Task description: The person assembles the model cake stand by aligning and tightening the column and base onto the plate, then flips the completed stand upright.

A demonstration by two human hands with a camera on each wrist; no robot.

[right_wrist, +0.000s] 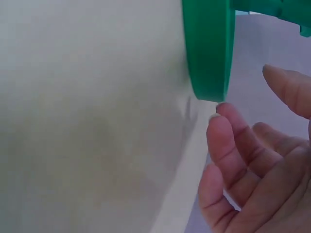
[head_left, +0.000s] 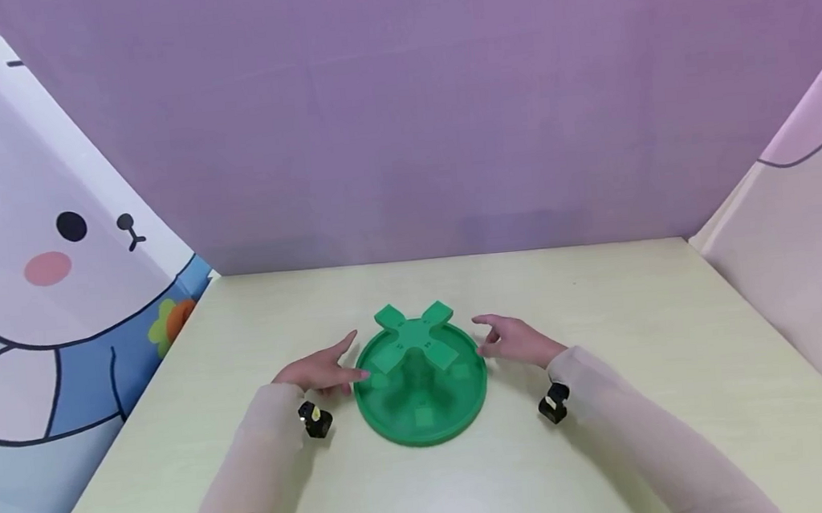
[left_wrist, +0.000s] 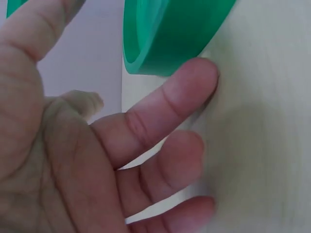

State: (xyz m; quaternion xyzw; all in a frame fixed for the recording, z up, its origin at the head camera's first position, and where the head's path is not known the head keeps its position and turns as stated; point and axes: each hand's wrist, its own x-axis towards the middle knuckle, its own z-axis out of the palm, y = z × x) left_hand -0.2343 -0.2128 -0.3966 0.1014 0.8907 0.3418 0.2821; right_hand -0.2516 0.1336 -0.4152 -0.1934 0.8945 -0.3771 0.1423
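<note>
A round green dish (head_left: 393, 419) with a raised rim lies flat on the table. Above its middle stands a green cross-shaped top (head_left: 415, 333) with four flat arms; whatever supports it is mostly hidden. At the dish's left edge is my left hand (head_left: 318, 370), one digit reaching over the rim. In the left wrist view, a fingertip (left_wrist: 197, 77) lies right by the dish's outer wall (left_wrist: 182, 36); contact is unclear. My right hand (head_left: 518, 342) is at the right edge, fingers loosely bent. The right wrist view shows its fingertips (right_wrist: 221, 128) just beside the dish wall (right_wrist: 208, 53).
The pale wooden table (head_left: 648, 326) spreads around the dish. A purple backdrop (head_left: 414, 111) rises behind it. A cartoon-printed cloth (head_left: 22, 198) hangs at the left, and a pale cloth (head_left: 808, 241) at the right. A small black camera (head_left: 316, 419) sits at each wrist.
</note>
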